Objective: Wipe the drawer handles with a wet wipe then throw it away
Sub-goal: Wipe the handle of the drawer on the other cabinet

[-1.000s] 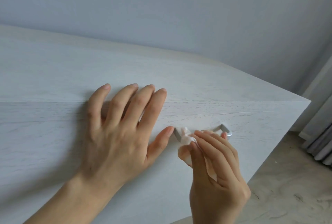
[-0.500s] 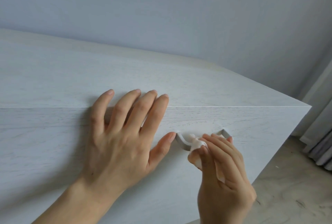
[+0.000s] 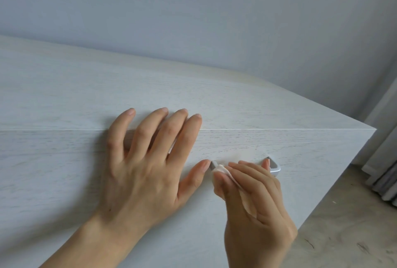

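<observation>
Both of our hands work low in the frame. Our right hand (image 3: 257,207), low and right of centre, pinches the wipe (image 3: 221,170) between the thumb and the curled fingers. It presses the wipe's bunched white end against the left end of the handle (image 3: 274,166), and a flap of the wipe trails back under the fingers toward the palm. The handle is a silver bar just right of centre on the drawer (image 3: 64,181). We see only its left tip and its right corner, as our fingers hide the middle. Our left hand (image 3: 146,171) lies flat and spread on the drawer, left of the handle. Its straight fingers reach over the front edge onto the top of the cabinet (image 3: 86,87). Its thumb tip is just beside the wipe and the handle's left end, and we cannot tell whether they touch. The cabinet is pale, whitewashed wood and fills the left and middle of the frame. A plain bluish wall (image 3: 193,9) runs across the top. A mottled grey floor (image 3: 348,235) shows at lower right, and a grey curtain (image 3: 386,177) hangs at the right edge.
</observation>
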